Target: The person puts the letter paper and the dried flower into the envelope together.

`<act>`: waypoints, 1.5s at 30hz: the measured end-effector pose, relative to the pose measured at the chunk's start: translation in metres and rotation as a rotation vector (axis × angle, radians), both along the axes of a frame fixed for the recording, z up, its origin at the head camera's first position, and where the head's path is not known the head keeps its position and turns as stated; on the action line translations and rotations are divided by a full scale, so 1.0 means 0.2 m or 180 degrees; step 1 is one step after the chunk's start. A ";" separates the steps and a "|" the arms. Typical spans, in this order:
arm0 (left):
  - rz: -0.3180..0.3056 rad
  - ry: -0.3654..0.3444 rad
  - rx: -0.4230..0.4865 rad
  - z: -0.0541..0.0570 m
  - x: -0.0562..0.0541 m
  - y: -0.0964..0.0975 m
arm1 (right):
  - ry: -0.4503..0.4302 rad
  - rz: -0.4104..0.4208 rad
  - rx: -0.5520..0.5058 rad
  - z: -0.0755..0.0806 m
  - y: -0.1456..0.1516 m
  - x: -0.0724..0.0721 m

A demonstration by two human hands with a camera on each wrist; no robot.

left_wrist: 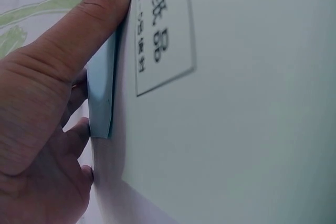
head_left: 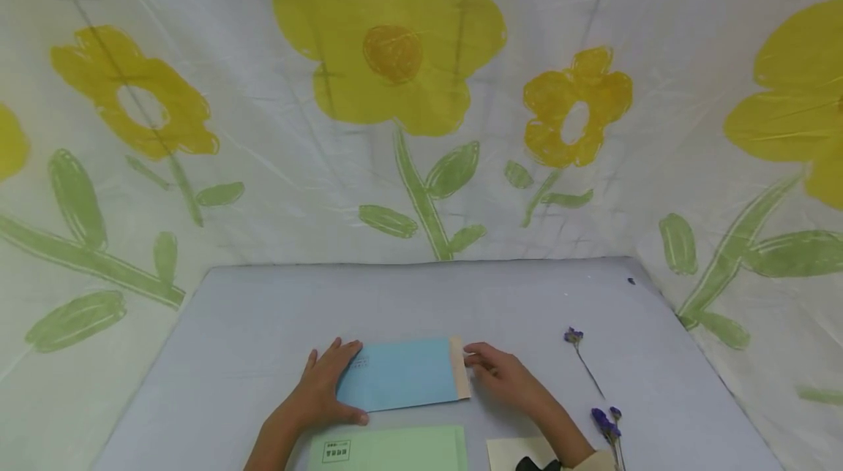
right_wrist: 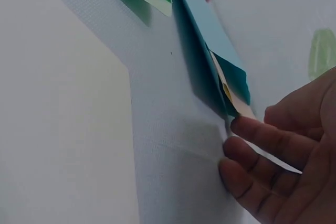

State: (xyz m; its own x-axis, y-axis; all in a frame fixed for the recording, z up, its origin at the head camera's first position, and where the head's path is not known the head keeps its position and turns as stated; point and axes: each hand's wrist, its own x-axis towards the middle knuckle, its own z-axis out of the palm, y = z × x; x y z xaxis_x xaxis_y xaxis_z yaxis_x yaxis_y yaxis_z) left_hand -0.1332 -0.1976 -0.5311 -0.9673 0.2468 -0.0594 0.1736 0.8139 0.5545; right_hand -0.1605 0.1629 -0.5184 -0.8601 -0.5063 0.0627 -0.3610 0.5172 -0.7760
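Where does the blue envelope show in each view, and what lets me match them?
Head: blue envelope low centre, between left hand and right hand.
Left wrist: blue envelope as a narrow strip left of centre, partly behind the thumb.
Right wrist: blue envelope slanting from top centre down toward the right hand.
Shared landmark: green envelope, bottom centre in head, large in left wrist, top edge in right wrist.

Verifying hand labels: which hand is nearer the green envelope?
Left. The left hand lies just beyond the green envelope's far edge; the right hand is farther, past its far right corner.
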 end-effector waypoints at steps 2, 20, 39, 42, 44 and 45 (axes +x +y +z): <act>0.0014 -0.0011 -0.0008 0.00 0.00 0.00 | 0.0091 0.0072 0.0110 0.00 -0.01 0.00; -0.0011 -0.0018 0.0007 -0.01 0.00 0.00 | 0.0361 0.0022 0.0501 0.01 -0.06 0.05; -0.0023 0.0014 -0.0024 -0.01 0.00 0.00 | -0.0003 0.0172 0.0144 0.00 -0.09 0.04; -0.0038 0.0047 -0.0048 -0.02 0.00 -0.01 | -0.0039 0.0177 0.0107 0.00 -0.09 0.03; -0.0049 0.0062 -0.0059 -0.03 0.00 -0.01 | -0.0067 0.0182 0.0087 -0.01 -0.09 0.02; -0.0054 0.0068 -0.0057 -0.03 -0.01 -0.01 | -0.0089 0.0175 0.0083 -0.01 -0.09 0.02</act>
